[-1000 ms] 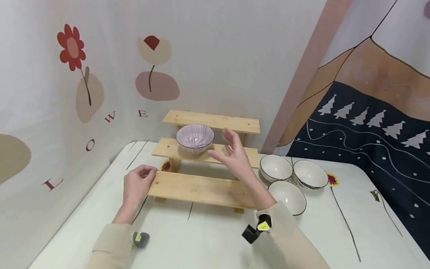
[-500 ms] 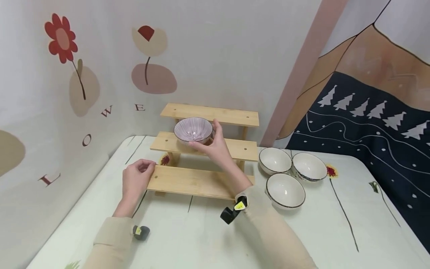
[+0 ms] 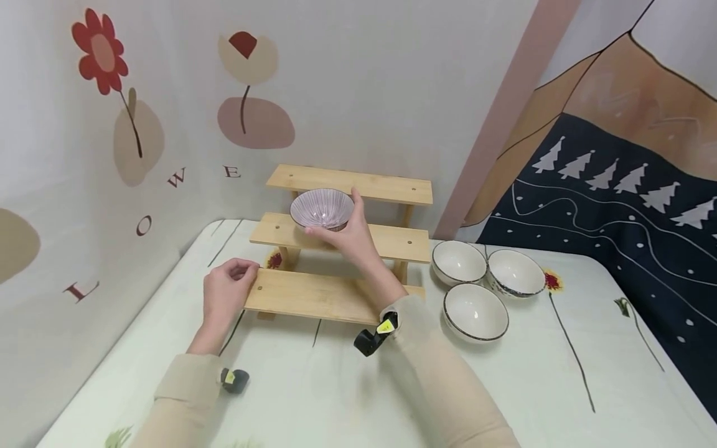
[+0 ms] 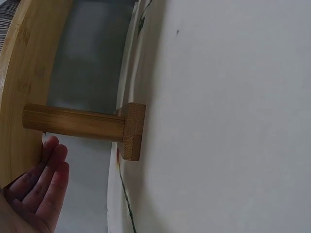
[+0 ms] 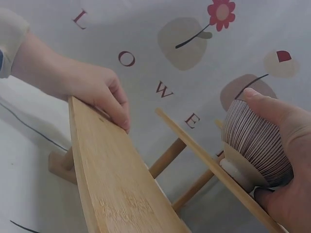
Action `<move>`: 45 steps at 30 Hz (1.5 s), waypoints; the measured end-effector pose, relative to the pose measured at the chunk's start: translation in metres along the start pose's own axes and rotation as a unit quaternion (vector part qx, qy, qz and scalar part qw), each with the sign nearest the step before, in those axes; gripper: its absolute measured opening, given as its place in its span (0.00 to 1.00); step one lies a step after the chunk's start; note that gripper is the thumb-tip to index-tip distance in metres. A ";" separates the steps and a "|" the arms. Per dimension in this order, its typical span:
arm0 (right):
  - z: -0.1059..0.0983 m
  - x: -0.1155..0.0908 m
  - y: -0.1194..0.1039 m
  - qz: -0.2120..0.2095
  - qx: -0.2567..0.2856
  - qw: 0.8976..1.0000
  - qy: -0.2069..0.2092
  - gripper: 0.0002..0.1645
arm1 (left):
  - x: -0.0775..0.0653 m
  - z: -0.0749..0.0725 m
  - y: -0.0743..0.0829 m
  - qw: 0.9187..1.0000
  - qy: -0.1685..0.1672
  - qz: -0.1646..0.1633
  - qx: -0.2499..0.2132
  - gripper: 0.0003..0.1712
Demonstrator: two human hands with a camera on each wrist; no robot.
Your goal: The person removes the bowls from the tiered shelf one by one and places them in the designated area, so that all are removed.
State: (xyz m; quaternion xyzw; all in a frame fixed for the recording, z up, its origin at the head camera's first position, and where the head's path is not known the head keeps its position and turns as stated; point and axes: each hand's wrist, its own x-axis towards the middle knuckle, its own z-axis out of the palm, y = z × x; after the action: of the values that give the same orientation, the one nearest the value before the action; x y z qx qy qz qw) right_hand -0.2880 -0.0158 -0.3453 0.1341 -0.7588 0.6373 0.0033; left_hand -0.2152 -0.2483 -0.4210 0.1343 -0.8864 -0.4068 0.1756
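A small bowl with thin purple-brown stripes [image 3: 320, 206] is at the middle step of a three-tier wooden stand [image 3: 319, 295]. My right hand [image 3: 355, 241] grips it from the right, thumb at the near side and fingers at the far rim. In the right wrist view, the bowl's pale foot [image 5: 235, 174] is right at the middle board. My left hand [image 3: 226, 295] pinches the left end of the lowest board, and the left wrist view shows its fingertips [image 4: 58, 172] beneath that board.
To the right of the stand, three cream bowls with dark rims [image 3: 476, 312] are grouped on the white flower-print cloth [image 3: 313, 392]. Behind the stand's top board [image 3: 353, 184] hangs a printed curtain [image 3: 381, 87].
My right hand has moved left from beside the striped bowl and taken hold of it. The bowl now sits slightly higher against the middle board. My left hand keeps its place on the lowest board.
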 end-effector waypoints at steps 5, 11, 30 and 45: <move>-0.004 -0.001 0.000 0.002 -0.013 1.000 0.006 0.74 | 0.000 0.002 0.003 1.000 -0.003 -0.002 -0.001 0.12; -0.009 -0.005 0.001 -0.003 -0.049 0.998 0.026 0.72 | -0.002 0.005 0.006 1.000 -0.010 -0.006 -0.005 0.12; -0.030 -0.033 0.005 -0.010 -0.062 0.997 0.043 0.67 | -0.007 0.000 0.005 1.000 -0.009 -0.016 0.004 0.13; -0.058 -0.052 0.004 -0.010 -0.067 0.995 0.071 0.65 | -0.008 -0.005 0.006 1.000 -0.001 -0.017 0.006 0.14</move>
State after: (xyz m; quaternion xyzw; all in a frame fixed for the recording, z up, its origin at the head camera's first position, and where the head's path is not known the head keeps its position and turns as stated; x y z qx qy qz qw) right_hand -0.2484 0.0518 -0.3477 0.0952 -0.7962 0.5931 0.0722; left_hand -0.2060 -0.2447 -0.4149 0.1500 -0.8864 -0.4049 0.1668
